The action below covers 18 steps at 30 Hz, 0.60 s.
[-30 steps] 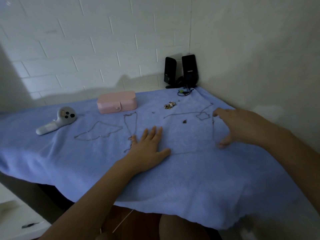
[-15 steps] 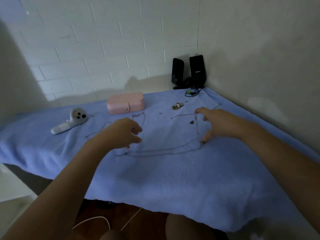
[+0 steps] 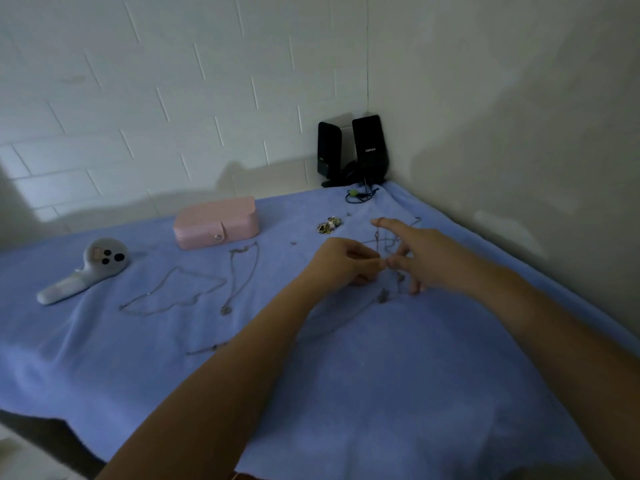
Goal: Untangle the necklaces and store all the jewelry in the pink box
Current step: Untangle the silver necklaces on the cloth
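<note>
The pink box [image 3: 216,222] sits closed at the back of the blue cloth [image 3: 381,393]. Two thin chain necklaces lie spread out, one [image 3: 173,292] at left and one [image 3: 242,275] beside it. My left hand [image 3: 341,266] and right hand [image 3: 420,256] meet over a tangled chain [image 3: 382,296]; fingertips of both pinch it, and its pendant hangs just above the cloth. The right index finger points outward. A small heap of gold jewelry [image 3: 329,225] lies behind the hands. A short chain piece [image 3: 207,348] lies near my left forearm.
A grey handheld device [image 3: 85,270] lies at the left. Two black speakers [image 3: 353,150] stand in the back corner with a cable [image 3: 360,195] in front. Walls close the back and right. The cloth's front edge drops off at lower left.
My left hand has moved right and met the right hand. Both have gathered the long chain and lifted part of it off the cloth.
</note>
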{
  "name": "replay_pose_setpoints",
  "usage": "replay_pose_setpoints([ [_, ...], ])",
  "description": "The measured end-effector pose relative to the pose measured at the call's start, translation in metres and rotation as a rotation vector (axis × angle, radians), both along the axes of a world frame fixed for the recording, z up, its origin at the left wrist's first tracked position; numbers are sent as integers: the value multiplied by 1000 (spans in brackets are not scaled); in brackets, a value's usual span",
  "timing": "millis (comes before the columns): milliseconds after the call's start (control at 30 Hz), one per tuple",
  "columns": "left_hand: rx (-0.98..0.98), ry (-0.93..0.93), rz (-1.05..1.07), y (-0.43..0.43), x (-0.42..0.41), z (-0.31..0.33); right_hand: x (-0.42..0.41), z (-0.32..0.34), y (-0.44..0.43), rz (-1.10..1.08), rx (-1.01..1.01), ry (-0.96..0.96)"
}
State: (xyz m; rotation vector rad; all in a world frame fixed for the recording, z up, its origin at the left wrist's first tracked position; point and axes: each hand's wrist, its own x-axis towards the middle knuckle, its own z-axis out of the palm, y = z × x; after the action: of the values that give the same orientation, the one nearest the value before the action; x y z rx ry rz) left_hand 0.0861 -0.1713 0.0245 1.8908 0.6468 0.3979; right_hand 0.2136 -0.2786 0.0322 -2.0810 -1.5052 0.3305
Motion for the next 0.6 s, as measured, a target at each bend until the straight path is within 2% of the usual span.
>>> replay_pose_setpoints([
  [100,-51,-65,37,4,5,-10,6,-4,1,10,39,16],
  [333,-341,-244,81,13,6,-20,17,-19,6,-64,115,8],
  [400,-409,-274,95,14,6,-18,17,-16,1,-65,124,-31],
  [533,-674,-358,85,16,4,-14,18,-10,-10,-85,116,-126],
  [600,-721,-375,91,13,4,-13,21,-8,-13,-118,125,-150],
])
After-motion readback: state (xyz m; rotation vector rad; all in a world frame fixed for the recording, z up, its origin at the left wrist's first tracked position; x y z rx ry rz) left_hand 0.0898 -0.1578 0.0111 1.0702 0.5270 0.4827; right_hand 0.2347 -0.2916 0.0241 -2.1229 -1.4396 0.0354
